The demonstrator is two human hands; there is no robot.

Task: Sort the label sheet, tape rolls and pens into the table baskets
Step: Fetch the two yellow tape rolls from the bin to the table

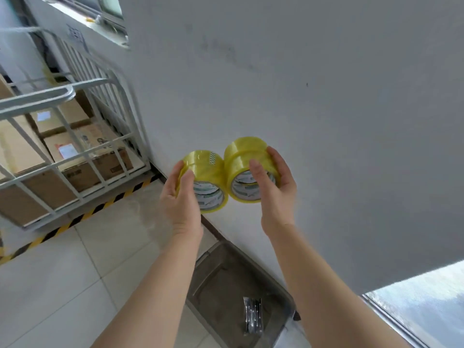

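A person holds two stacks of yellow-tinted clear tape rolls up in front of a white wall [313,96], one stack in each bare hand. The left hand [183,199] grips the left tape rolls [209,172], thumb laid over the near rim and fingers curled round the far left side. The right hand [277,189] clamps the right tape rolls [244,156] the same way, thumb pressed on the near rim and fingers wrapped round the right side. Each stack appears to be two rolls, the right pair slightly offset. The stacks sit side by side in the air, their edges meeting between the hands, printed cardboard cores facing the camera.

Below the forearms, near the foot of the wall, lies a dark grey basket [218,280]. A bundle of pens [253,318] in clear wrapping rests in its near right corner; what the basket stands on cannot be told.

To the left, a grey metal cage cart [105,146] holds stacked cardboard boxes [82,169]. A yellow-and-black floor stripe [100,209] runs along the pale tiled floor [62,285] in front of it. A window [110,13] shows at the far upper left.
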